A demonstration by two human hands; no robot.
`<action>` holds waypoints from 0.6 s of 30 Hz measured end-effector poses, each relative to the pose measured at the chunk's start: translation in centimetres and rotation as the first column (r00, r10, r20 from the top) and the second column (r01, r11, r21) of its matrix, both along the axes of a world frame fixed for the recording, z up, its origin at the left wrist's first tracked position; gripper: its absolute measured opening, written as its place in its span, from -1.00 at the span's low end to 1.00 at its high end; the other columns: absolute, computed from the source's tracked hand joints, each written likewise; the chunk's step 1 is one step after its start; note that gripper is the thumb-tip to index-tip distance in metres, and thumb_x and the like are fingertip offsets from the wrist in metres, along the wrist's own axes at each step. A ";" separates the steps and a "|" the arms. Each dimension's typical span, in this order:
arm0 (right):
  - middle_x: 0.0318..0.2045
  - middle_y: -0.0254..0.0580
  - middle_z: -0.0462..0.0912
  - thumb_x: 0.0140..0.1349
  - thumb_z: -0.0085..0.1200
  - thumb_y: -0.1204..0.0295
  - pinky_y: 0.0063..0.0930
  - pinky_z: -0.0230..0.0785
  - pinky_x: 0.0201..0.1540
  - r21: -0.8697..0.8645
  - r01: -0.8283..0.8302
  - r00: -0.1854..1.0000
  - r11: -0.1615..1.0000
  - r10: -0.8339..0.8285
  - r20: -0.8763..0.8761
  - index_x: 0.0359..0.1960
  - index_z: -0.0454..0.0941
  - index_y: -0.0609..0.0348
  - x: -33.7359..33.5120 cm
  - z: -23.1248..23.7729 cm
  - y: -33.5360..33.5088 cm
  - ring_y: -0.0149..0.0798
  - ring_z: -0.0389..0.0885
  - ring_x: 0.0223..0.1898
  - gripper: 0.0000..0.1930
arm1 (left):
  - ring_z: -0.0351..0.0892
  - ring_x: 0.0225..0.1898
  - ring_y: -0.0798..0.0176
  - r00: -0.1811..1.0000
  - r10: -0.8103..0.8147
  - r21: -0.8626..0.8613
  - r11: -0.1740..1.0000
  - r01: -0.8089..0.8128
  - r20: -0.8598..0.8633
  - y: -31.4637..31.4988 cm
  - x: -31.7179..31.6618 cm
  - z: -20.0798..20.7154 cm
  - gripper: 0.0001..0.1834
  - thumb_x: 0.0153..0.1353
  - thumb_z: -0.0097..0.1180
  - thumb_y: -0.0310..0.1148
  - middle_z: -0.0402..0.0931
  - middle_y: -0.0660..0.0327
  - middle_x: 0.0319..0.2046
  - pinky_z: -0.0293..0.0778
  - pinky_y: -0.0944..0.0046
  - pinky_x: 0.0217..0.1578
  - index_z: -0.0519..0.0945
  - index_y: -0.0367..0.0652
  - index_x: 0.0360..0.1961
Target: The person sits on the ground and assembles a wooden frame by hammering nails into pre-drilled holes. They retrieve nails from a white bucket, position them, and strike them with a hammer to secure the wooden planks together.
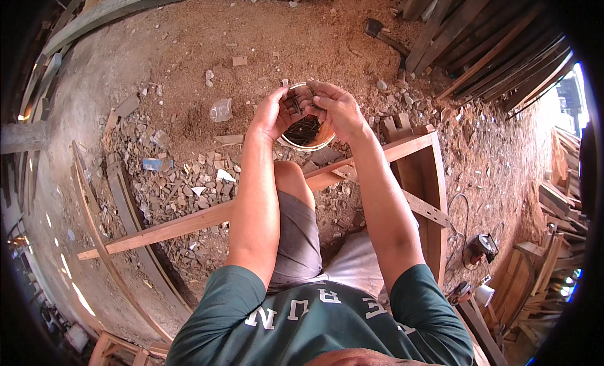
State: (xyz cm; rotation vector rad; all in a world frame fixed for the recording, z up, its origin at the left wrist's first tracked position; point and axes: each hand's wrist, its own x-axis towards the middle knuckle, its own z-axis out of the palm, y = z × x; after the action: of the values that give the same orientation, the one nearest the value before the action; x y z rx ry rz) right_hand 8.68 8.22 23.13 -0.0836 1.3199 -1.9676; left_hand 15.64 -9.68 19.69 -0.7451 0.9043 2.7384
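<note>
A round white-rimmed bucket (309, 148) stands on the ground in front of me, with dark thin nails (304, 132) lying in it. Over its left side my left hand (277, 113) is cupped, palm up, and a few dark nails (297, 105) rest on its fingers. My right hand (341, 112) comes over the bucket's right side. Its thumb and fingers are pinched together close to the left hand's fingertips; whatever they pinch is too small to make out.
A long wooden beam (179, 229) crosses in front of my knees and meets a wooden frame (434, 177) at right. Wood chips cover the ground. A hammer-like tool (385, 36) leans by stacked planks (459, 26). A corded power tool (481, 248) lies at right.
</note>
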 end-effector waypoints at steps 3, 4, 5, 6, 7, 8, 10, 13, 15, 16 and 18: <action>0.11 0.00 0.66 0.44 -0.05 0.69 -0.40 0.65 0.10 -0.012 -0.077 0.997 0.997 0.077 -0.016 0.36 0.40 0.43 -0.2 0.8 0.0 -0.25 0.71 -0.02 -0.55 | 0.72 -0.07 0.15 1.000 0.025 0.029 0.999 -0.024 -0.016 0.0 0.0 0.2 -0.57 0.55 -0.06 -0.11 0.67 0.06 -0.10 0.65 0.11 0.00 0.59 -0.29 0.07; 0.12 0.00 0.66 0.44 -0.05 0.68 -0.41 0.65 0.10 0.009 -0.084 0.996 0.996 0.084 -0.032 0.38 0.39 0.42 -0.1 1.1 -0.1 -0.26 0.71 -0.02 -0.54 | 0.72 -0.07 0.16 1.000 0.021 0.021 1.000 -0.021 -0.014 0.1 0.1 0.3 -0.58 0.55 -0.06 -0.12 0.67 0.07 -0.10 0.66 0.12 -0.01 0.58 -0.29 0.07; 0.12 0.00 0.66 0.44 -0.05 0.68 -0.41 0.65 0.09 0.029 -0.090 0.995 0.995 0.091 -0.048 0.39 0.37 0.40 0.0 1.3 -0.1 -0.26 0.71 -0.02 -0.52 | 0.72 -0.08 0.17 1.000 0.018 0.013 1.000 -0.018 -0.011 0.1 0.2 0.3 -0.58 0.55 -0.06 -0.12 0.67 0.08 -0.11 0.67 0.14 -0.03 0.58 -0.29 0.06; 0.13 0.00 0.66 0.44 -0.05 0.68 -0.42 0.65 0.09 0.050 -0.095 0.993 0.994 0.099 -0.066 0.41 0.36 0.39 0.1 1.5 0.0 -0.27 0.71 -0.02 -0.51 | 0.72 -0.08 0.17 1.000 0.014 0.004 1.000 -0.014 -0.010 0.2 0.2 0.7 -0.58 0.55 -0.06 -0.13 0.67 0.08 -0.11 0.68 0.15 -0.04 0.58 -0.30 0.06; 0.14 0.02 0.65 0.44 -0.05 0.69 -0.41 0.65 0.09 0.030 -0.101 0.992 0.994 0.103 -0.072 0.43 0.33 0.38 -0.1 1.6 0.0 -0.27 0.71 -0.02 -0.49 | 0.72 -0.09 0.18 1.000 0.011 0.010 1.000 -0.011 -0.015 0.3 0.2 1.1 -0.58 0.54 -0.06 -0.13 0.67 0.08 -0.11 0.69 0.16 -0.05 0.57 -0.31 0.07; 0.15 0.03 0.64 0.44 -0.05 0.69 -0.41 0.65 0.09 0.010 -0.107 0.991 0.994 0.108 -0.077 0.45 0.30 0.38 -0.3 1.7 0.1 -0.27 0.71 -0.02 -0.47 | 0.72 -0.09 0.19 1.000 0.008 0.015 1.000 -0.007 -0.020 0.4 0.2 1.4 -0.58 0.54 -0.06 -0.14 0.66 0.08 -0.10 0.70 0.17 -0.05 0.57 -0.31 0.07; 0.16 0.06 0.63 0.45 -0.06 0.69 -0.40 0.65 0.09 -0.020 -0.109 0.991 0.994 0.107 -0.079 0.49 0.23 0.35 -0.5 2.0 -0.1 -0.26 0.71 -0.02 -0.43 | 0.72 -0.10 0.21 1.000 0.017 0.023 1.000 -0.017 -0.022 0.3 0.3 1.3 -0.59 0.54 -0.06 -0.16 0.66 0.07 -0.10 0.72 0.20 -0.04 0.56 -0.33 0.09; 0.18 0.13 0.61 0.45 -0.07 0.70 -0.39 0.66 0.08 -0.040 -0.087 0.994 0.995 0.084 -0.068 0.55 0.12 0.30 -0.7 2.1 0.0 -0.22 0.72 -0.02 -0.37 | 0.72 -0.09 0.23 0.999 0.038 0.035 0.999 -0.037 -0.011 0.3 0.2 1.3 -0.60 0.54 -0.05 -0.21 0.67 0.06 -0.10 0.74 0.23 -0.03 0.57 -0.34 0.12; 0.21 0.20 0.59 0.46 -0.07 0.70 -0.39 0.66 0.09 -0.056 -0.090 0.994 0.994 0.086 -0.065 0.58 0.05 0.24 -0.7 1.9 0.1 -0.18 0.74 -0.02 -0.33 | 0.73 -0.08 0.22 0.998 0.057 0.033 0.998 -0.057 0.002 0.4 0.2 1.6 -0.62 0.53 -0.02 -0.24 0.67 0.04 -0.08 0.75 0.24 -0.02 0.57 -0.35 0.12; 0.19 0.21 0.60 0.45 -0.07 0.71 -0.38 0.67 0.08 -0.052 -0.077 0.996 0.996 0.074 -0.055 0.58 0.02 0.25 -0.7 2.0 0.1 -0.16 0.74 -0.02 -0.31 | 0.73 -0.08 0.23 0.999 0.049 0.028 0.998 -0.049 -0.009 0.2 0.3 1.4 -0.64 0.51 0.01 -0.27 0.67 0.04 -0.06 0.75 0.25 -0.02 0.58 -0.35 0.12; 0.15 0.23 0.61 0.44 -0.08 0.72 -0.35 0.68 0.08 -0.040 -0.048 0.998 0.998 0.047 -0.037 0.59 -0.04 0.28 -0.5 2.2 0.3 -0.13 0.73 -0.01 -0.28 | 0.73 -0.07 0.25 0.999 0.030 0.020 0.999 -0.029 -0.031 0.0 0.3 1.0 -0.66 0.49 0.07 -0.31 0.67 0.02 -0.03 0.74 0.27 -0.03 0.58 -0.34 0.12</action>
State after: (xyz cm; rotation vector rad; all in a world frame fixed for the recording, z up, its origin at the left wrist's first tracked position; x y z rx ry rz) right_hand 8.16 8.48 25.31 -0.1697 1.2889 -1.9617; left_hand 15.90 -9.68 20.67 -0.7193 0.8792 2.7877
